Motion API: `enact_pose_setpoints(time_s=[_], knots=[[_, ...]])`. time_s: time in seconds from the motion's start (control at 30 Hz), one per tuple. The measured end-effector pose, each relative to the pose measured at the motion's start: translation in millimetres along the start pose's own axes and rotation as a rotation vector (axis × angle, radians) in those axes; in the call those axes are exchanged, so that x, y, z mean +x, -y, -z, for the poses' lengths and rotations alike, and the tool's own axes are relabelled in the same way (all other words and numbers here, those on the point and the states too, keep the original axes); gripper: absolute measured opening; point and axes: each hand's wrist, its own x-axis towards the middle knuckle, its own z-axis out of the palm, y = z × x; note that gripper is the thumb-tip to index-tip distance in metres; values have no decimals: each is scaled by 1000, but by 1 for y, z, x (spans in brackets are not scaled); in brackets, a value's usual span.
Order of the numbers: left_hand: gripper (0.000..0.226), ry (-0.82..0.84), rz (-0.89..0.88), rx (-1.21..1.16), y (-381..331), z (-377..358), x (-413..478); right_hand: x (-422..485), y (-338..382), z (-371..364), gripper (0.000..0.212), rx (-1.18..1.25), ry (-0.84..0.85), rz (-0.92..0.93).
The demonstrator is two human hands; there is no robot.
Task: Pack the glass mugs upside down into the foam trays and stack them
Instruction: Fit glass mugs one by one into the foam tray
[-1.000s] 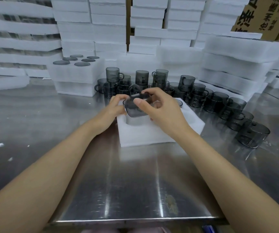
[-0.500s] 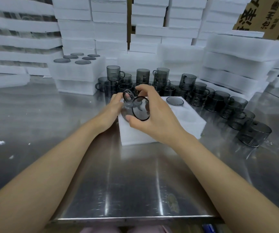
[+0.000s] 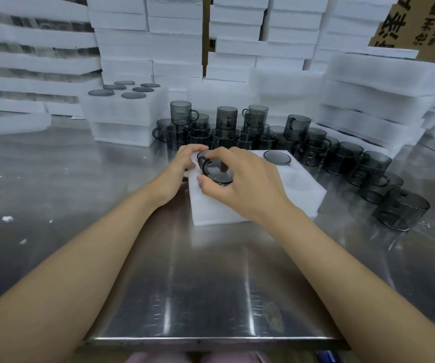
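1. The right hand (image 3: pixel 245 184) grips a mug (image 3: pixel 216 170) with curled fingers. The mug is tipped, bottom up, over the near left part of the tray (image 3: pixel 313 200).
2. The left hand (image 3: pixel 185 161) rests loose on the tray's left edge and holds nothing. Press there so the tray cannot slide.
3. Line the rim up with the hole. Then push down slowly and flat.
4. A packed mug (image 3: pixel 276 156) sits bottom up at the far right. This one should sit just as low.
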Motion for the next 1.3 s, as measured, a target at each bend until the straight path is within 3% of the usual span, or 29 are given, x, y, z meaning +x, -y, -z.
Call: enact_pose_setpoints(time_s=[0.2,0.5,0.63,0.7,0.8,0.9,1.0,1.1,1.3], knots=[[52,-27,28,-38,0,1,-1,0,-2,-3,46,-33,111,72],[52,11,11,105,6,3,2,-9,-6,-2,94,-228,439,119],[47,16,1,102,11,4,5,-8,-6,2,84,-92,442,81],[46,18,6,88,13,5,8,-3,-15,11,69,-33,327,0],[40,16,27,75,16,5,12,3,-55,31,57,-322,155,-279],[40,15,36,73,16,6,12,0,-95,55,61,-474,321,-788],[41,24,27,67,16,5,11,-11,-115,72,60,-422,452,-1040],[37,15,24,62,17,4,12,-13,-125,79,60,-351,486,-1064],[37,16,30,64,17,6,12,-9,-115,63,48,-236,242,-892]])
